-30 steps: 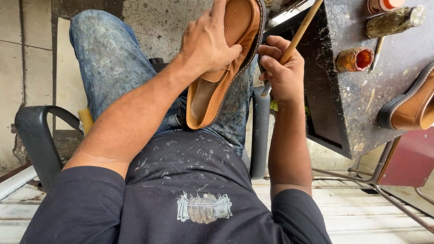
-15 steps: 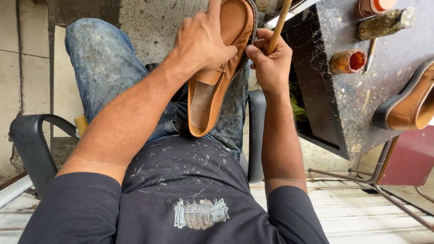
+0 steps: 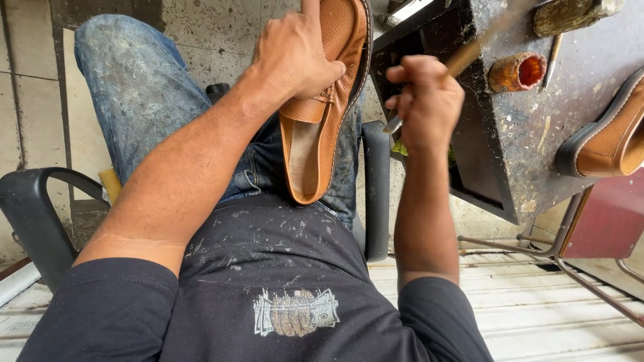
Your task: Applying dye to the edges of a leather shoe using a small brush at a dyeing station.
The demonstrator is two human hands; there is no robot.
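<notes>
A tan leather loafer with a dark sole edge rests heel-down on my right thigh, its opening facing me. My left hand grips it over the vamp. My right hand is closed around a thin wooden-handled tool, blurred by motion, whose metal tip points down beside the shoe's sole edge. The hand sits just right of the shoe, in front of the dark worktable.
A stained dark worktable stands to the right, bearing a second tan shoe, an orange glue pot and a wooden block. Black chair arms flank me. Tiled floor lies beyond my knees; a metal frame is lower right.
My right hand has drawn back from the shoe's sole edge toward the right, swinging the tool's handle over the table. My left hand keeps its grip on the shoe.
</notes>
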